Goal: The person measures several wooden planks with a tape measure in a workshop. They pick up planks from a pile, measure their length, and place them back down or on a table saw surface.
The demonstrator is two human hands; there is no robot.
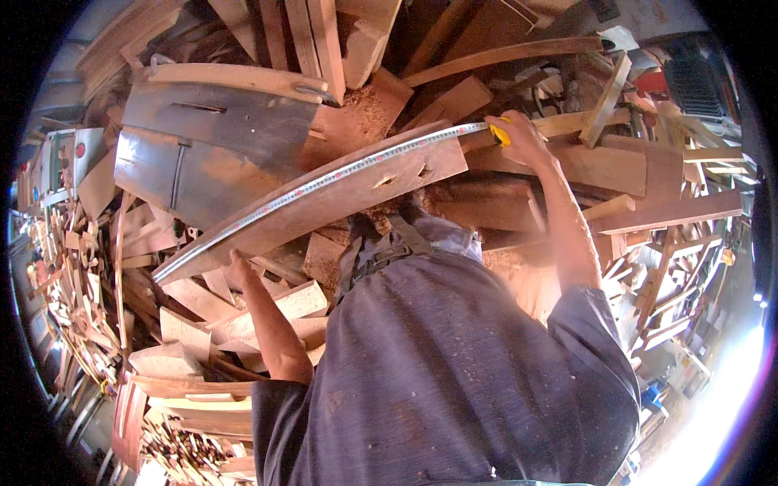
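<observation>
A long wooden board (365, 188) lies slantwise in front of my body, its left end nearer and its right end farther off. Along its upper edge runs the white blade (300, 192) of a tape measure, stretched from end to end. My right hand (520, 139) is closed round the yellow tape measure case (500, 132) just past the board's right end. Near the left end, my left hand (237, 267) grips the lower edge of the board. Its fingers are partly hidden by the wood. A dark hole shows in the board's face towards the right.
Beyond the board stands a flat metal machine table (219, 174) with a curved wooden strip (235, 77) across it. Sawdust (369, 109) lies beside it. Offcuts are heaped at left (194, 332), and more planks (664, 212) lie at right. Bright light enters at lower right.
</observation>
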